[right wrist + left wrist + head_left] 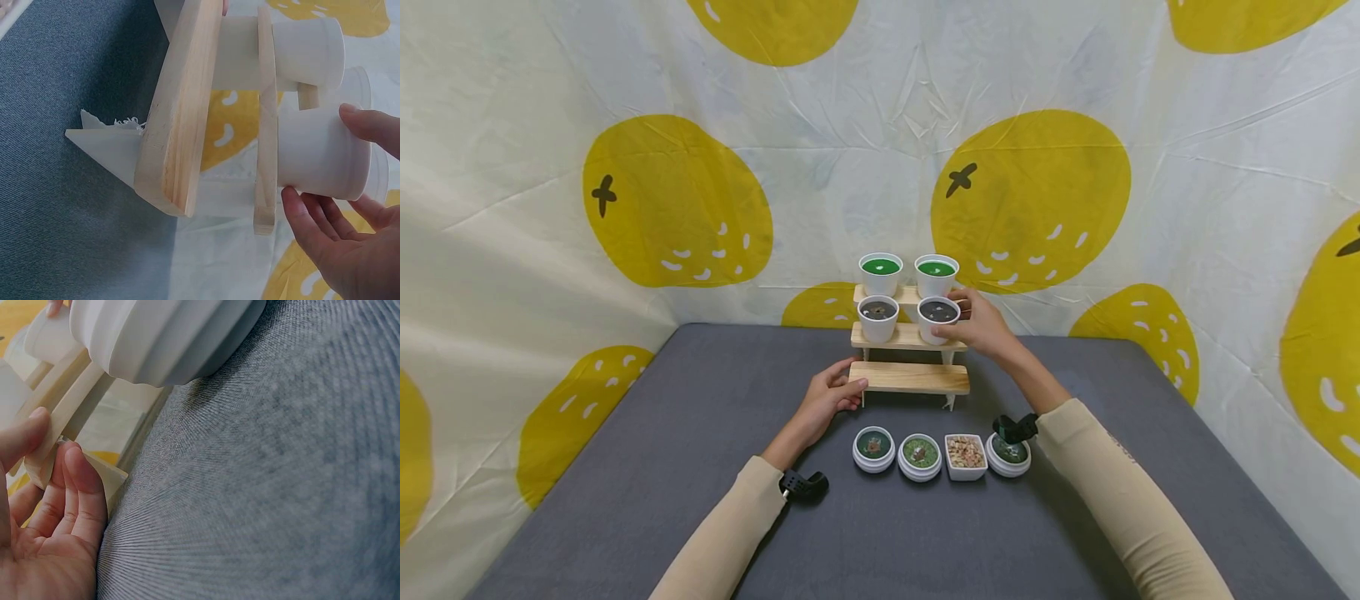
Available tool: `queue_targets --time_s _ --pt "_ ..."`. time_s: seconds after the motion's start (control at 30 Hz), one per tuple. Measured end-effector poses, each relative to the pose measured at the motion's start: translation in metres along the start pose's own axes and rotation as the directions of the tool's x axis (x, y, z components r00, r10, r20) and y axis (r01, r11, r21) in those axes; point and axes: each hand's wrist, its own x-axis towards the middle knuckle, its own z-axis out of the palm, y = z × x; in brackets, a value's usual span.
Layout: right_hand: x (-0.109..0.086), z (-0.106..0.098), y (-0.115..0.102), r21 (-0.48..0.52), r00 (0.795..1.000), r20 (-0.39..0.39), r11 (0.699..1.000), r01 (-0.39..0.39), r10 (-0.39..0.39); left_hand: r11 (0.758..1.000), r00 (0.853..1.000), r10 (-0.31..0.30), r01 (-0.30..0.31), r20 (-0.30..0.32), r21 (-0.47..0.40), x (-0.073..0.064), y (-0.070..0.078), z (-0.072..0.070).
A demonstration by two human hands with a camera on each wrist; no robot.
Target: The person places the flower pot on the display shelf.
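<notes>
A three-step wooden stand (910,377) stands at the back of the grey table. My left hand (830,395) grips the left end of its lowest step, thumb above and fingers below, as the left wrist view shows. On the middle step, my right hand (976,323) holds the right-hand white cup (322,150), which has dark contents, between thumb and fingers; the cup's base meets the board. Beside it sits another white cup (877,319) with dark contents. Two white cups with green contents, a left one (880,273) and a right one (936,274), occupy the top step.
In front of the stand is a row of small white pots: one dark green (873,449), one lighter green (920,457), a square one with pale chips (966,457), and one (1008,456) partly behind the right wrist strap. A fruit-patterned cloth (850,192) hangs behind.
</notes>
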Motion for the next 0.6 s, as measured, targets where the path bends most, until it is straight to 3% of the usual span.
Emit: queue_targets --time_s 0.37,0.6 --pt "-0.007 -0.008 0.000 0.026 1.000 0.021 1.000 -0.017 0.016 1.000 1.000 -0.006 0.006 0.000 0.001 0.000 0.001 0.001" --pt "-0.030 -0.025 -0.002 0.007 1.000 0.018 1.000 -0.004 0.004 1.000 1.000 -0.006 0.006 0.005 0.016 0.001 0.000 -0.001"
